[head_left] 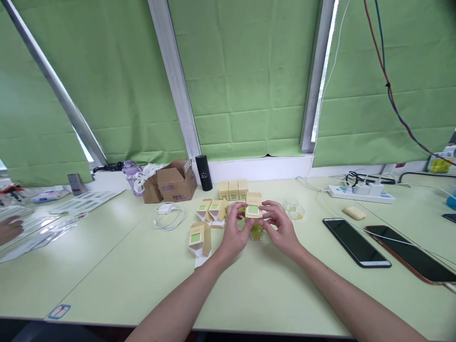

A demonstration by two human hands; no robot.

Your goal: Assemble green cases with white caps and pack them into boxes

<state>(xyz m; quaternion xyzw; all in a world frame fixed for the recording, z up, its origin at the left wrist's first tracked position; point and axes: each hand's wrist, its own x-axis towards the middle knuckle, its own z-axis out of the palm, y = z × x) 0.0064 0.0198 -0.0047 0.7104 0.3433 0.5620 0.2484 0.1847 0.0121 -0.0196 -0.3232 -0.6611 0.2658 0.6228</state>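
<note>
My left hand (233, 230) and my right hand (280, 225) both grip a small tan box with a green label (253, 207) held just above the table. Directly below the box sits a small clear jar with yellow-green contents (256, 232), partly hidden by my fingers. To the left lie several open tan boxes (213, 209), and another open one (199, 239) stands nearer me. A row of three closed boxes (233, 189) stands behind.
Cardboard cartons (176, 181), a black cylinder (204, 173) and a white cable (169, 216) sit at back left. Clear lids (295, 209), a power strip (361, 192) and two phones (356, 242) lie right. Another person's hand (9, 229) shows at far left.
</note>
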